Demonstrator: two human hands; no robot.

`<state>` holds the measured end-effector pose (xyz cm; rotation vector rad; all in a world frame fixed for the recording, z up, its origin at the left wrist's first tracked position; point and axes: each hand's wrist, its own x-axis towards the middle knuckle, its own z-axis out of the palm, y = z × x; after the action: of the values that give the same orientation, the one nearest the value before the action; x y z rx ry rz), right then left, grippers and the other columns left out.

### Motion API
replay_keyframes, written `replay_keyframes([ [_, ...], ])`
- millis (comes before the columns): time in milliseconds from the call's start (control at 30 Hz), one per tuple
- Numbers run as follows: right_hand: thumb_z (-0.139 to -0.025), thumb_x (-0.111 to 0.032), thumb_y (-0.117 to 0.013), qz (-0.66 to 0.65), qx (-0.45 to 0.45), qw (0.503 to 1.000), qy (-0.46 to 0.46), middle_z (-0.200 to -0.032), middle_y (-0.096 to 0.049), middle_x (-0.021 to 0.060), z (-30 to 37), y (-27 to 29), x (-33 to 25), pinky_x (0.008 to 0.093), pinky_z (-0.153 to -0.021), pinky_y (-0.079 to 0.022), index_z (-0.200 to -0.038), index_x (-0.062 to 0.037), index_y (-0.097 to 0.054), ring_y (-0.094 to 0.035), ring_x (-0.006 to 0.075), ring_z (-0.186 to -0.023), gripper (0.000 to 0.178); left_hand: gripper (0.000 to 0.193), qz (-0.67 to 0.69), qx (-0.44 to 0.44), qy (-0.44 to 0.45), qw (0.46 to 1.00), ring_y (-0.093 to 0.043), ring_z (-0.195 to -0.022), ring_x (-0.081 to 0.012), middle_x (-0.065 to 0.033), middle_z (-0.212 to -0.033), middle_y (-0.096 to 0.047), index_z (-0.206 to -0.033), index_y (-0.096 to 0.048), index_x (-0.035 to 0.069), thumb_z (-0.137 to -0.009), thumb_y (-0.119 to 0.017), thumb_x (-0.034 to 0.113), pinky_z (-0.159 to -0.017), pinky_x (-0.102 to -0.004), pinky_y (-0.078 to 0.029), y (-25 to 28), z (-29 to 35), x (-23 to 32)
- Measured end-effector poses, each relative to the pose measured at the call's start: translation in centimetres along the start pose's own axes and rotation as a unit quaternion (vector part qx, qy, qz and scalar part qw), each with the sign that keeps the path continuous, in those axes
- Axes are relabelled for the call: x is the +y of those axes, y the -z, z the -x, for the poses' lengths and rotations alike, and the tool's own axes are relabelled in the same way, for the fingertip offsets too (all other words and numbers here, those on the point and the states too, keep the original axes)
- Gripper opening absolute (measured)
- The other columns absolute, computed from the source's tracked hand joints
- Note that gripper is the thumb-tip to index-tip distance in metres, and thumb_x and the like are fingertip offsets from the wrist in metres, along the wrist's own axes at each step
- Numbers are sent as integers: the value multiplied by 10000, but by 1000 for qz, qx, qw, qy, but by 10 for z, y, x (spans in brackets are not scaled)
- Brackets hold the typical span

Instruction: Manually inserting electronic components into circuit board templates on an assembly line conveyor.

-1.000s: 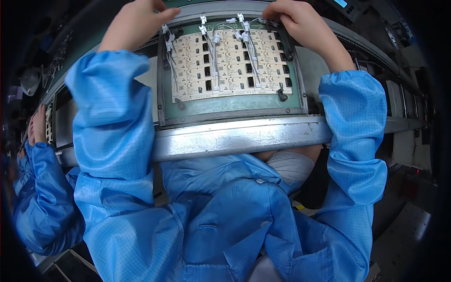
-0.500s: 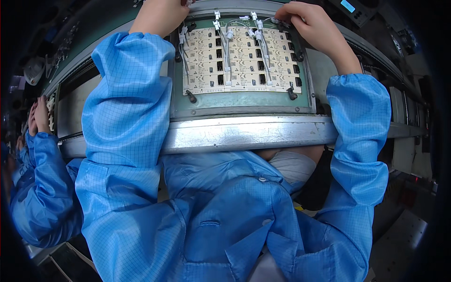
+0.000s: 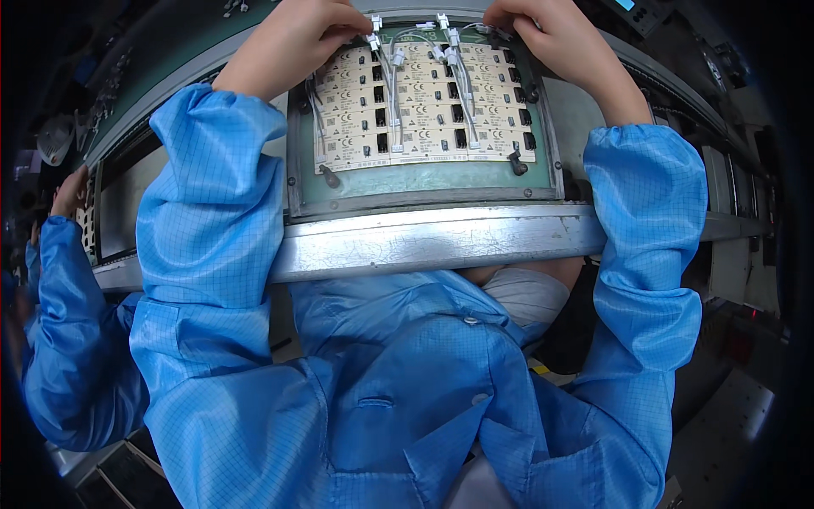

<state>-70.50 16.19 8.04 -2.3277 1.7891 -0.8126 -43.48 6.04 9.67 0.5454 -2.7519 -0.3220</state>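
A panel of cream printed boards (image 3: 428,114) with black components lies in a green carrier (image 3: 407,178) in front of me. White wires with plugs (image 3: 398,58) run over it in bundles. My left hand (image 3: 292,42) is at the panel's far left edge. Its fingers are closed together beside an upright white connector (image 3: 376,24); what they pinch is hidden. At the far right edge, my right hand (image 3: 555,34) has its fingers bent and closed near the end of a white wire (image 3: 482,29). Its fingertips are partly cut off by the picture's top.
A metal rail (image 3: 441,240) runs between my body and the carrier. Black clips (image 3: 329,176) sit at the carrier's corners. At the far left, a co-worker's hand (image 3: 69,193) and blue sleeve (image 3: 72,280) show. More white-wired parts (image 3: 106,85) lie beyond the left side.
My left hand has moved right and lower, to the upright connector. The carrier appears slightly further left in view. My right hand has shifted a little left. One co-worker hand has moved.
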Motion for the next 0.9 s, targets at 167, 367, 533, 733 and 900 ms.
replay_keyframes([
  [167,-787,36,-490,-10,-8,1000,-10,-869,-708,221,4,0,5,374,-761,-546,-942,58,-701,-697,345,-823,263,261,35,36,67,996,-687,-886,-325,-190,-965,-718,-1067,-712,-23,-845,-579,-62,-803,-352,-537,-10,10,9],
  [367,-767,53,-476,-42,-20,998,-47,-866,-722,201,16,5,12,359,-766,-551,-971,58,-705,-704,311,-811,307,343,170,39,116,978,-706,-947,-277,-197,-1027,-731,-1113,-699,-30,-849,-499,-116,-858,-329,-534,-14,14,8],
  [533,-766,68,-470,-30,-62,994,-88,-874,-719,198,16,13,2,337,-770,-546,-974,63,-697,-702,288,-827,307,349,160,8,78,984,-686,-962,-260,-183,-1037,-724,-1124,-689,-25,-861,-475,-107,-861,-334,-528,-16,22,-2],
  [733,-791,87,-466,-57,-20,998,-21,-875,-708,178,12,-1,13,325,-764,-536,-999,56,-686,-686,267,-819,304,200,194,96,-37,976,-691,-904,-289,-130,-1081,-710,-1065,-736,56,-952,-615,169,-816,-393,-534,-39,32,-44],
  [900,-801,90,-449,-70,15,997,-33,-865,-705,171,13,-7,27,326,-746,-535,-1000,59,-682,-679,246,-801,308,252,162,106,70,979,-664,-989,-282,-178,-1030,-700,-1090,-692,-12,-881,-553,-35,-838,-351,-525,-18,25,-7],
])
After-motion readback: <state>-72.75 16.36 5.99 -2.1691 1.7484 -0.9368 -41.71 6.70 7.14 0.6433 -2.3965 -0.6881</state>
